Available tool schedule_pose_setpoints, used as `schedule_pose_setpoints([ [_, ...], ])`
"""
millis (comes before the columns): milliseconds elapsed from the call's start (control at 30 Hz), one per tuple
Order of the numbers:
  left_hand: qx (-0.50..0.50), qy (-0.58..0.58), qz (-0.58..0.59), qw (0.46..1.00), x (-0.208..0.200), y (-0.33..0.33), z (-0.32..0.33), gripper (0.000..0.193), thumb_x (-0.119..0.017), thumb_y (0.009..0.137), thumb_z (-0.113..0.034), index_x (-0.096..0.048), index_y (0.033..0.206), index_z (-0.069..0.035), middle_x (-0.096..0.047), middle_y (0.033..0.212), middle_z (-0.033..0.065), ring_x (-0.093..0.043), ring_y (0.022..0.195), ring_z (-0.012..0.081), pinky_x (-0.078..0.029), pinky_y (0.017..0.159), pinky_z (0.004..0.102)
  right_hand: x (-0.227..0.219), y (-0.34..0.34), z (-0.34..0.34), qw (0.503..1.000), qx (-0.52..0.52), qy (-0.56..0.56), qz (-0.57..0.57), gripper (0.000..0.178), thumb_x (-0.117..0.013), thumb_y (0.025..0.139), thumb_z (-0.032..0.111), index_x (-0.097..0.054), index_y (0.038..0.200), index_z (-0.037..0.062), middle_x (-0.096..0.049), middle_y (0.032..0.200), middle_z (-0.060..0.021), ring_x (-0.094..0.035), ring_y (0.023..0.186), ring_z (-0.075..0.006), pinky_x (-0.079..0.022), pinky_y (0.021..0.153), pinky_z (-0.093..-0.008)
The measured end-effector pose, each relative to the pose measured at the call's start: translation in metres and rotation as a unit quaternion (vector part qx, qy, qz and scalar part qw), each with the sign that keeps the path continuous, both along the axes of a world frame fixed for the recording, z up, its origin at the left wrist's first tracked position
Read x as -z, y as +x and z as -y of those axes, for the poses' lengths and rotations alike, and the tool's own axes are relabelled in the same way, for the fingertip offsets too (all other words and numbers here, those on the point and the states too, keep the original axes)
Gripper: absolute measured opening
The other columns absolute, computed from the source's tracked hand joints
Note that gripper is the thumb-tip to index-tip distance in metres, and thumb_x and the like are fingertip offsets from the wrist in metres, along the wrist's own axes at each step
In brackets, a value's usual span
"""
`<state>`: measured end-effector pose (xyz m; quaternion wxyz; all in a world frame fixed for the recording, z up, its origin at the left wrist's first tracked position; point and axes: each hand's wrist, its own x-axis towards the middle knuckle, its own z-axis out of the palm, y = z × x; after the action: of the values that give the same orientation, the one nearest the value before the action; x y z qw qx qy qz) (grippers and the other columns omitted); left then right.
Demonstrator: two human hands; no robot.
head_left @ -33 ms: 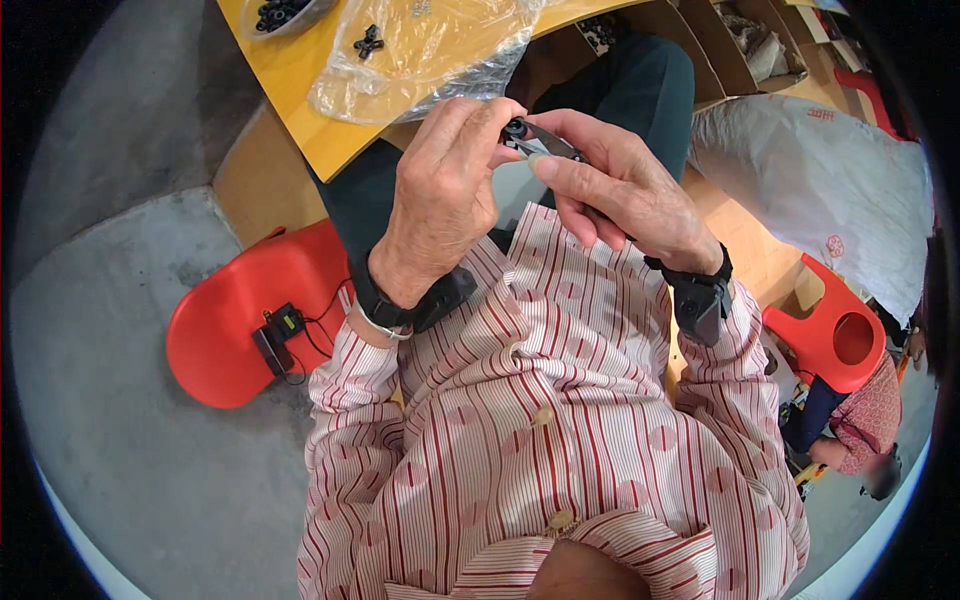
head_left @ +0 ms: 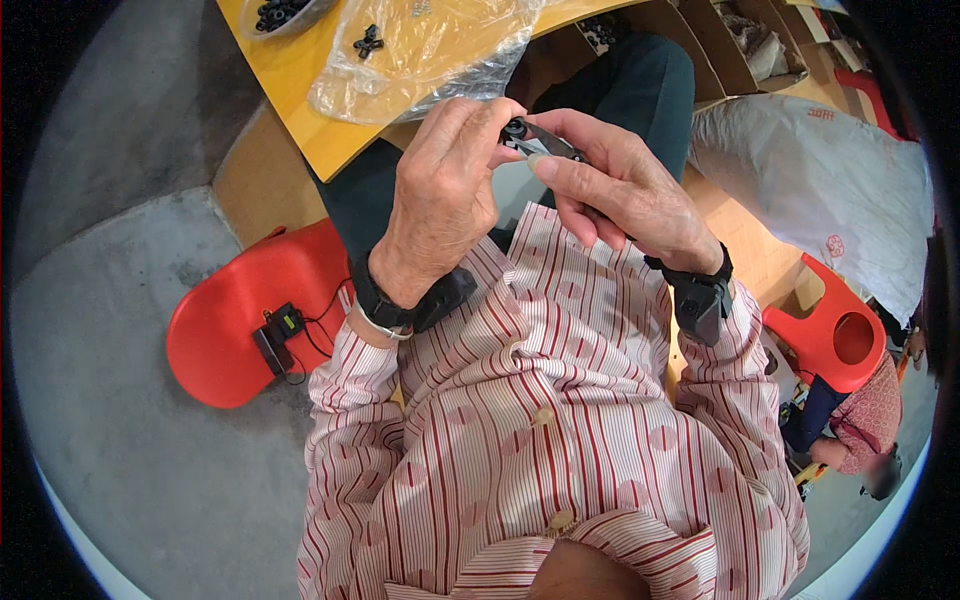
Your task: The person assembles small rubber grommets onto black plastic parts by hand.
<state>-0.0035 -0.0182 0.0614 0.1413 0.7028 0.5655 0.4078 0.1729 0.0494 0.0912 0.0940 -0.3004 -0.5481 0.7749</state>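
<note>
In front of my chest, my left hand (head_left: 440, 190) pinches a small black round part (head_left: 515, 128) between thumb and fingertips. My right hand (head_left: 625, 180) is closed round a small dark hand tool (head_left: 556, 143) with thin, pointed metal tips. Those tips meet or nearly meet the black part; exact contact is too small to tell. My right thumb presses along the tool, and its far end is hidden in my palm. On the yellow table beyond my left hand, several similar black parts (head_left: 369, 42) lie in a small pile on clear plastic sheeting (head_left: 420, 75).
A clear tub (head_left: 285, 14) of black parts stands at the table's far left. Cardboard boxes (head_left: 745, 45) and a big white sack (head_left: 815, 180) are to the right. A red chair (head_left: 225, 330) with a small black device (head_left: 275, 338) stands left. Another person (head_left: 860, 420) is at lower right.
</note>
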Motion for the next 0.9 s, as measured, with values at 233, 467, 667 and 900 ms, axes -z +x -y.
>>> schedule_pose_setpoints([
  [233,-0.005,0.023,-0.029,0.999,0.003,-0.001,0.000,0.046,-0.057,0.065,0.017,-0.057,0.108,0.000,-0.058,0.094,0.0139,-0.060,0.086,0.0284,-0.051,0.070,0.0327,-0.001,0.000,0.002,1.000,0.011,0.002,0.001,0.039,-0.051,0.095,0.027,-0.047,0.126,0.0036,-0.049,0.056,0.0032,-0.039,0.041,-0.0003,-0.028,0.036,-0.0162],
  [467,-0.010,0.080,-0.083,0.993,0.004,-0.002,-0.001,0.051,-0.054,0.060,0.018,-0.060,0.107,0.000,-0.061,0.092,0.0138,-0.061,0.084,0.0280,-0.052,0.069,0.0325,-0.003,0.001,0.007,0.999,0.027,-0.023,-0.007,0.039,-0.050,0.095,0.026,-0.046,0.127,0.0035,-0.048,0.055,0.0036,-0.037,0.040,0.0000,-0.027,0.036,-0.0165],
  [667,0.002,0.099,-0.095,0.991,0.007,-0.003,-0.002,0.046,-0.066,0.062,0.013,-0.058,0.106,0.002,-0.058,0.089,0.0125,-0.057,0.079,0.0277,-0.049,0.066,0.0348,-0.002,0.000,0.011,0.998,0.054,-0.034,-0.007,0.041,-0.051,0.095,0.025,-0.046,0.128,0.0012,-0.048,0.055,0.0036,-0.036,0.040,0.0002,-0.026,0.036,-0.0164],
  [900,-0.023,0.101,-0.084,0.991,0.012,-0.003,-0.003,0.051,-0.051,0.058,0.019,-0.062,0.104,0.000,-0.061,0.089,0.0130,-0.061,0.078,0.0266,-0.052,0.066,0.0309,-0.001,-0.003,0.011,0.997,0.064,-0.032,-0.007,0.041,-0.050,0.096,0.024,-0.046,0.128,-0.0008,-0.049,0.054,0.0031,-0.036,0.039,0.0003,-0.027,0.035,-0.0157],
])
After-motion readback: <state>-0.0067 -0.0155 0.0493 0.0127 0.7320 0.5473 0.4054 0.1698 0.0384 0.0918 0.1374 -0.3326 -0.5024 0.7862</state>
